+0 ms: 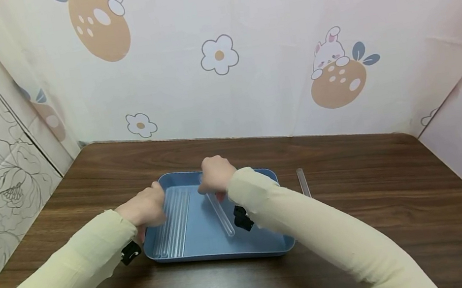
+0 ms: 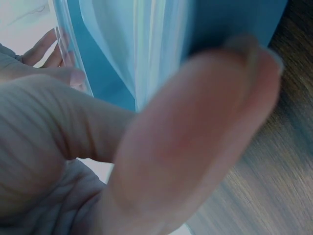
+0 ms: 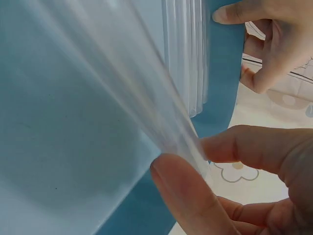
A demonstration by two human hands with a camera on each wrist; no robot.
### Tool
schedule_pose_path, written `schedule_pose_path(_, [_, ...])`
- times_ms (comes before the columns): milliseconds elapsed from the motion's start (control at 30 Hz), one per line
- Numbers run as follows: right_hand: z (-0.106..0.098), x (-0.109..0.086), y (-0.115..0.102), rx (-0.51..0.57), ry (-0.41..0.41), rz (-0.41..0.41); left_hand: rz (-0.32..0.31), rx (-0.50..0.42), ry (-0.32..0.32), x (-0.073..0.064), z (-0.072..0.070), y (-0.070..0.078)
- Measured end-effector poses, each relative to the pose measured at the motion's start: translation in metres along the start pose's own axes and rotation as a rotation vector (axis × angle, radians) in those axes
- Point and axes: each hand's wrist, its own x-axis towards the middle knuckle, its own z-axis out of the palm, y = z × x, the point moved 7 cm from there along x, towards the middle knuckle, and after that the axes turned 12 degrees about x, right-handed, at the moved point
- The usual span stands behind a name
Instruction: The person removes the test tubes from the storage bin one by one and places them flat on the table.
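My right hand [image 1: 216, 175] pinches a clear test tube [image 1: 221, 215] near its far end, between thumb and fingers, over the middle of the blue tray [image 1: 247, 250]. That tube slants, its rounded near end pointing toward the tray's front. The left hand [image 1: 147, 207] grips the tray's left wall, with a finger or thumb over the rim and other fingers outside, as the right wrist view shows. Next to it inside the tray, several clear tubes [image 1: 175, 222] lie side by side along the left. In the right wrist view the pinched tube [image 3: 146, 93] crosses above the tray floor.
Another clear tube [image 1: 303, 183] lies on the brown wooden table [image 1: 378, 201] to the right of the tray, partly hidden by the right sleeve. A patterned curtain [image 1: 263, 59] hangs behind the table. Dark wrist cameras [image 1: 242, 218] sit under both sleeves.
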Motion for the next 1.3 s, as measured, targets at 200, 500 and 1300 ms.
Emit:
schedule_pose_path(200, [-0.010,-0.006,0.001,0.019,0.014,-0.003,-0.003,0.002,0.000,-0.001,-0.001,0.001])
schedule_pose_path(500, [-0.029,-0.013,0.011,-0.010,0.042,0.003,-0.008,0.017,0.012,-0.001,-0.002,0.001])
schedule_pose_path(1300, [-0.085,-0.028,0.055,-0.017,0.090,0.077,-0.004,-0.005,-0.004,-0.002,-0.001,0.001])
